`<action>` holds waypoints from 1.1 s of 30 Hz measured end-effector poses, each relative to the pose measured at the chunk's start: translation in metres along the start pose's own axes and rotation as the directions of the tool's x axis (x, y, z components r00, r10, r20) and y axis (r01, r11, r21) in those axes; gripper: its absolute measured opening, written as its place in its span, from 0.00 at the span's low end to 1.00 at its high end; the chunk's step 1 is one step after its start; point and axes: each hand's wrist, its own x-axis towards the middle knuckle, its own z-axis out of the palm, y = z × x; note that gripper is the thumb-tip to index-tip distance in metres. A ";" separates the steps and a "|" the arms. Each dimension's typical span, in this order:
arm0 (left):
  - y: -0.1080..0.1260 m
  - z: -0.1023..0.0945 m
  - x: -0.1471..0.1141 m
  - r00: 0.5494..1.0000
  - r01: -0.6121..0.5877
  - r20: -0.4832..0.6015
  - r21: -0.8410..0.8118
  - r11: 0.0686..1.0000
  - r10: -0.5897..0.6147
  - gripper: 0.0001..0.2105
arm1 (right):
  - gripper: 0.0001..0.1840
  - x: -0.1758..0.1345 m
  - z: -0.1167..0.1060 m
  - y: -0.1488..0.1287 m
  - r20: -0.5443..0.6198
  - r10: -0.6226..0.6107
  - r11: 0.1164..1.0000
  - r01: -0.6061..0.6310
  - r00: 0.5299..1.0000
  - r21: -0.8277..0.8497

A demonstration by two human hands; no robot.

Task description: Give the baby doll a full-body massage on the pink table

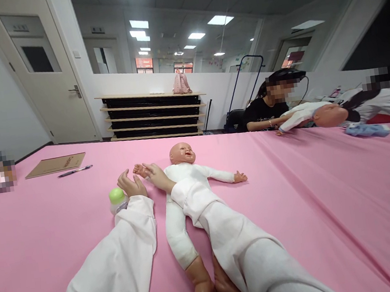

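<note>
A baby doll (191, 171) with a white cloth body lies face up on the pink-covered table, its head away from me. My right hand (160, 178) reaches across its chest and holds the doll's arm near the wrist; the doll's small hand (139, 170) shows beyond my fingers. Just left of it, my left hand (133, 184) is raised with curved fingers apart and nothing in them. Beside my left wrist stands a small clear bottle with a green lid (116, 195), partly covered by my sleeve. My right forearm hides part of the doll's torso and one leg.
A brown notebook (57, 164) and a pen (75, 171) lie at the far left. Across the table at right, a person in black (265, 110) handles another doll (306, 114). A blue cloth (367, 131) lies near a second person in white. The pink sheet (316, 225) has folds at right.
</note>
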 end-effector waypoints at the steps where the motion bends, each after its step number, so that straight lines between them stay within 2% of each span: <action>1: -0.001 0.002 0.000 0.999 0.045 0.019 -0.046 0.998 -0.044 0.17 | 0.20 0.001 0.000 0.000 -0.055 0.029 0.998 -0.026 0.998 0.061; 3: -0.002 0.006 -0.001 0.981 0.174 0.119 -0.155 0.972 -0.156 0.19 | 0.21 0.000 -0.001 -0.001 -0.075 0.063 0.981 -0.047 0.995 0.188; 6: -0.003 0.011 -0.003 0.892 0.384 0.341 -0.225 0.895 -0.297 0.13 | 0.19 -0.003 -0.002 -0.004 -0.031 0.049 0.953 -0.037 0.998 0.301; 8: -0.002 0.011 -0.004 0.852 0.440 0.407 -0.212 0.873 -0.331 0.12 | 0.19 -0.006 -0.003 -0.006 -0.014 0.026 0.956 -0.021 1.000 0.294; 9: -0.001 0.010 -0.005 0.846 0.448 0.415 -0.208 0.870 -0.336 0.12 | 0.19 -0.006 -0.004 -0.007 -0.007 0.019 0.961 -0.016 1.000 0.277; 12: 0.002 0.006 -0.004 0.858 0.434 0.391 -0.200 0.878 -0.334 0.12 | 0.19 -0.007 -0.003 -0.007 0.004 -0.035 0.973 0.033 0.999 0.227; 15: 0.004 0.004 -0.005 0.886 0.397 0.349 -0.229 0.889 -0.306 0.14 | 0.16 -0.004 -0.003 -0.006 -0.037 -0.093 0.980 0.098 0.995 0.174; 18: 0.007 0.004 -0.007 0.919 0.319 0.346 -0.362 0.876 -0.191 0.19 | 0.14 -0.001 -0.006 -0.007 -0.052 -0.054 0.990 0.061 0.997 0.125; 20: 0.008 0.004 -0.009 0.919 0.316 0.359 -0.414 0.853 -0.166 0.20 | 0.14 0.000 -0.009 -0.009 -0.031 -0.026 0.993 0.029 0.999 0.112; 25: 0.009 0.005 -0.009 0.903 0.388 0.323 -0.336 0.858 -0.282 0.14 | 0.15 -0.003 -0.011 -0.018 -0.019 0.004 0.993 -0.002 1.000 0.120; 29: 0.012 0.003 -0.007 0.903 0.392 0.292 -0.260 0.883 -0.315 0.11 | 0.16 -0.009 -0.006 -0.025 -0.019 0.021 0.990 -0.019 1.000 0.142; 33: 0.016 0.000 -0.007 0.903 0.385 0.275 -0.176 0.906 -0.330 0.13 | 0.16 -0.010 -0.003 -0.026 0.007 0.061 0.967 -0.061 0.998 0.245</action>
